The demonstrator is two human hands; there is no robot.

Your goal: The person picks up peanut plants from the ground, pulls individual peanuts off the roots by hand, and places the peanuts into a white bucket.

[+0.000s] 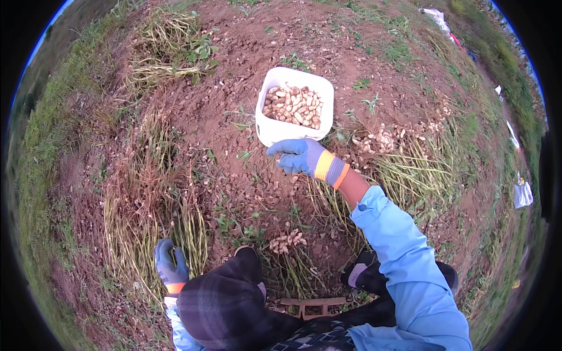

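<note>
A white plastic bucket (264,127) on the soil holds many unshelled peanuts (293,106). My right hand (295,157), in a blue-grey knit glove, is at the bucket's near edge with its fingers curled; a small pale thing shows by the fingertips, too small to name. My left hand (170,263), gloved alike, rests by pulled peanut plants (191,232) at the lower left, thumb apart from the fingers; whether it touches a stem is unclear. A peanut plant with a cluster of pods (287,241) lies between my feet.
More peanut plants with pods (410,169) lie right of the bucket. A leafy heap of plants (169,48) is at the upper left. A small wooden stool (314,302) shows between my legs. White bags (522,194) lie along the grassy right edge.
</note>
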